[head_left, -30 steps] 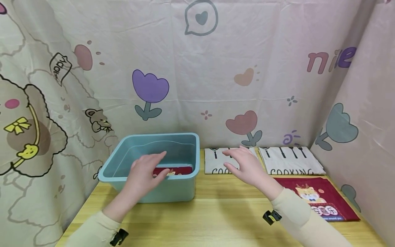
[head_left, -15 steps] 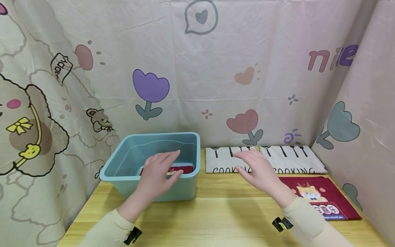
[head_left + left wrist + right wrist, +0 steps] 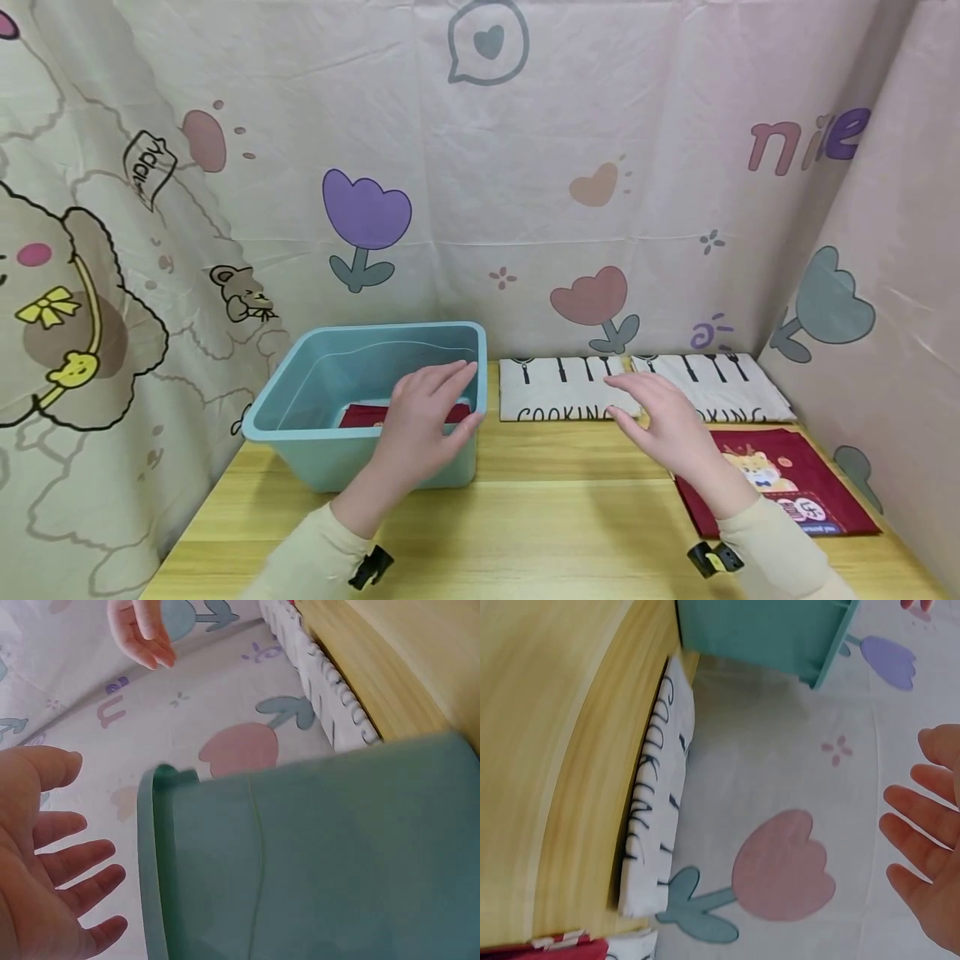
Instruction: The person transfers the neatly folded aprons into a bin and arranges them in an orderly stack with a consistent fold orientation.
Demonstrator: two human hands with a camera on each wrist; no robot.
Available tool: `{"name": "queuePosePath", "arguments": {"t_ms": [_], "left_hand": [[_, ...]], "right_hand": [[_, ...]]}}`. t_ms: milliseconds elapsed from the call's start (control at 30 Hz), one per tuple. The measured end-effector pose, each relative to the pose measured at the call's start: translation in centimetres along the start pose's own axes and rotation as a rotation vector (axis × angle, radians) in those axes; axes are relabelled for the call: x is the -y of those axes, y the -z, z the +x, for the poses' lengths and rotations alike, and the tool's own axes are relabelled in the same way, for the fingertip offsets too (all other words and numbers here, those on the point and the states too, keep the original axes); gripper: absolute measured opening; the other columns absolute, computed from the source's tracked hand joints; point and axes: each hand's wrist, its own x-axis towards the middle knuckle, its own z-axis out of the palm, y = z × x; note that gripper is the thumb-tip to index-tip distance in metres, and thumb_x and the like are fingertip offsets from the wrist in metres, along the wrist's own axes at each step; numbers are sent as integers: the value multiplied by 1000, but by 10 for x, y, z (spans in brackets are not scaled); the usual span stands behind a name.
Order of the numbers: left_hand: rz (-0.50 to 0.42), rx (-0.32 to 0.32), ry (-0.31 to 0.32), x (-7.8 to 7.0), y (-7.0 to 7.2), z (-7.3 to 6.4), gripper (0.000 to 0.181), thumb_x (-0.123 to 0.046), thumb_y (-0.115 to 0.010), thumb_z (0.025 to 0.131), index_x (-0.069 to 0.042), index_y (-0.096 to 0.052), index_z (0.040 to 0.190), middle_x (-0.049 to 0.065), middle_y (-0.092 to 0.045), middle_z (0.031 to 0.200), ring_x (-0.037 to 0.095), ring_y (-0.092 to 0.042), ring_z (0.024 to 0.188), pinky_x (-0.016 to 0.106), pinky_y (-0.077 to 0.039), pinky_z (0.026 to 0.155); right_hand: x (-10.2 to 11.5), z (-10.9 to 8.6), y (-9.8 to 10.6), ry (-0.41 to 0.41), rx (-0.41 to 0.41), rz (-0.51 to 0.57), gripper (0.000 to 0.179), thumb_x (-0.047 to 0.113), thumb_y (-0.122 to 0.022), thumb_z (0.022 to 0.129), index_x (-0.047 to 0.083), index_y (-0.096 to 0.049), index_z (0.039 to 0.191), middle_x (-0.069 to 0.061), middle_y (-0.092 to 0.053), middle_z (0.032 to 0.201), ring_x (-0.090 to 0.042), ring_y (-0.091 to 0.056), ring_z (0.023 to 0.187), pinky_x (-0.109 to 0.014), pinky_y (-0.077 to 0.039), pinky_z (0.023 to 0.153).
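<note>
My left hand [image 3: 426, 417] is raised before the right part of a teal plastic bin [image 3: 300, 435], its fingers spread and relaxed with nothing in them. In the left wrist view the fingers stand beside the bin's rim [image 3: 154, 877], apart from it. A dark red folded cloth [image 3: 362, 415] lies inside the bin, partly hidden by the hand and the front wall. My right hand [image 3: 667, 425] hovers with loosely bent, empty fingers. It overlaps two folded white cloths printed COOKING, the left one [image 3: 547, 396] and the right one [image 3: 738, 392], and a dark red cloth [image 3: 817, 475].
The bin and cloths share a wooden table [image 3: 555, 533]. A printed curtain [image 3: 480, 167] hangs close behind them and along both sides. The red cloth bears a cartoon animal and lies near the table's right edge, in front of the white cloths.
Both hands have drifted to the right, staying raised and empty. The left has passed from the bin's middle to its right part. Bin and cloths have stayed put.
</note>
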Motion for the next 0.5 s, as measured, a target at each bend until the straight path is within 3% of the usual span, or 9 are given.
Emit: {"name": "queuePosePath", "arguments": {"t_ms": [267, 500], "left_hand": [[-59, -52, -62, -16, -17, 7, 61, -26, -82, 81, -8, -60, 135, 10, -61, 132, 28, -54, 121, 54, -40, 100], [-134, -46, -51, -35, -29, 12, 62, -26, -80, 83, -9, -58, 138, 7, -61, 132, 24, -54, 121, 49, -39, 106]], "right_hand": [[-12, -19, 15, -118, -3, -32, 45, 6, -80, 79, 3, -66, 122, -15, -67, 118, -34, -59, 110, -55, -45, 92], [-23, -36, 26, -212, -3, -49, 46, 5, -78, 79, 2, -64, 123, -18, -65, 120, -39, -56, 112, -61, -43, 90]]}}
